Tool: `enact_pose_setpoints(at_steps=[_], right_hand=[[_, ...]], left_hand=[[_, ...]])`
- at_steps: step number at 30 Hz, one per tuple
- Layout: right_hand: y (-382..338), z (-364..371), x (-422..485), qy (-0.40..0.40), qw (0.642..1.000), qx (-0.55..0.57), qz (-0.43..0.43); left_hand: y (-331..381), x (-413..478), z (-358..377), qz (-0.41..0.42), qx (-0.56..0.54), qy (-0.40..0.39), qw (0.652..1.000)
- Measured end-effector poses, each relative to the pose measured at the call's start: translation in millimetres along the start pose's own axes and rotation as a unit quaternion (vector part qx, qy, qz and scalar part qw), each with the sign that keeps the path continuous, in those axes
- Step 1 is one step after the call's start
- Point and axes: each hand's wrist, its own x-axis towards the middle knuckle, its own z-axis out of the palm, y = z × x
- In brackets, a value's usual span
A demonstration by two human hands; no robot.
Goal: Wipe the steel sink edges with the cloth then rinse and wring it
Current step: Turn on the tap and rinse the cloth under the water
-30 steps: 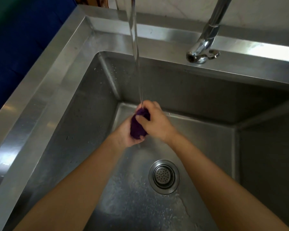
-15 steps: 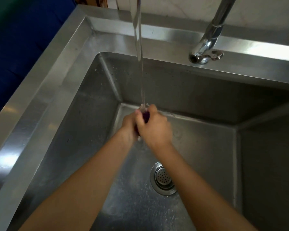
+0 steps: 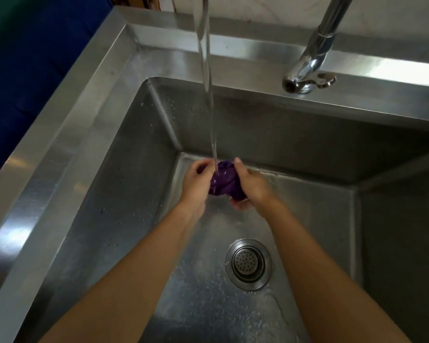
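Observation:
A bunched purple cloth [image 3: 225, 180] is held over the steel sink basin, under a thin stream of running water [image 3: 206, 78] that lands on its top. My left hand [image 3: 195, 180] grips the cloth's left side and my right hand [image 3: 252, 184] grips its right side, fingers curled under it. The wide steel sink edge [image 3: 67, 144] runs along the left and the back. Part of the cloth is hidden inside my palms.
A chrome tap base with a lever [image 3: 307, 80] stands on the back ledge at the right. The round drain strainer [image 3: 249, 263] lies in the wet basin floor below my right forearm. A dark blue surface [image 3: 35, 58] borders the sink on the left.
My hands, pressed tightly together around the cloth half a second ago, have drawn apart, and much more of the purple cloth shows between them under the stream.

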Motion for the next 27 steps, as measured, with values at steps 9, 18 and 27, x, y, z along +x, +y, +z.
enact_pose_setpoints(at_steps=[9, 18, 27], right_hand=[[-4.1, -22.5, -6.5, -0.085, 0.988, 0.07, -0.109], [5.4, 24.5, -12.3, 0.164, 0.976, -0.078, -0.123], [7.4, 45.0, -39.6, 0.209, 0.945, -0.152, -0.2]], left_hand=[[6.5, -5.8, -10.2, -0.166, 0.046, -0.114, 0.979], [2.6, -15.7, 15.3, 0.035, 0.052, 0.081, 0.995], [-0.7, 8.2, 4.5, -0.031, 0.063, 0.008, 0.998]])
